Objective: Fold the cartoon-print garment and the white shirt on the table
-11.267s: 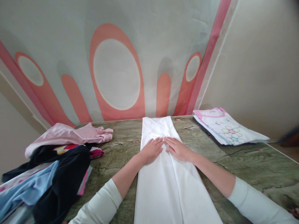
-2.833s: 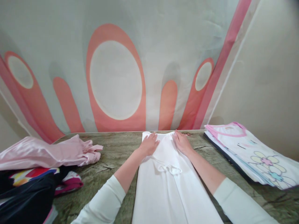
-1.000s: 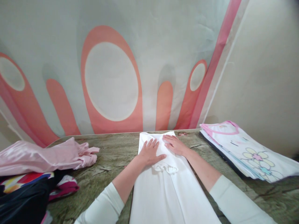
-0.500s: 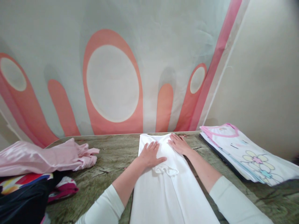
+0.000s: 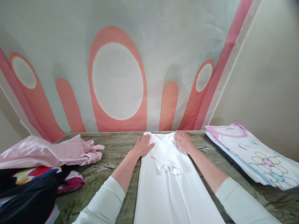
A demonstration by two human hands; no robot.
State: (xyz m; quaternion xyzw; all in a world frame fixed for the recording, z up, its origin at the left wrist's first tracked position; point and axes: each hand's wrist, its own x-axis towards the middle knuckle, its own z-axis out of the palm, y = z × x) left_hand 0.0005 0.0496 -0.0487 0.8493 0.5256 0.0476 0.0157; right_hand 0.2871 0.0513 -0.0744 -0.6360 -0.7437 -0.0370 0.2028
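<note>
A white garment (image 5: 161, 193) lies lengthwise on the wood-grain table, its long sides turned in and a sleeve with a gathered cuff folded across its upper middle. My left hand (image 5: 141, 146) rests flat at its far left corner, fingers stretched out. At the far right corner my right hand (image 5: 183, 141) lies on the cloth edge, also with straight fingers. Neither hand grips the cloth. The garment's near end runs out of view at the bottom.
A stack of folded shirts (image 5: 252, 155), the top one white with a pink collar and flowers, stands to the right. Left lie a pink garment (image 5: 53, 152) and dark clothes (image 5: 30, 193) in a loose heap. The table (image 5: 112, 152) ends at a printed wall (image 5: 154, 46).
My left hand has slid from the middle of the garment outward to its far left corner. My right hand has shifted slightly to the far right corner. The view has turned a little left.
</note>
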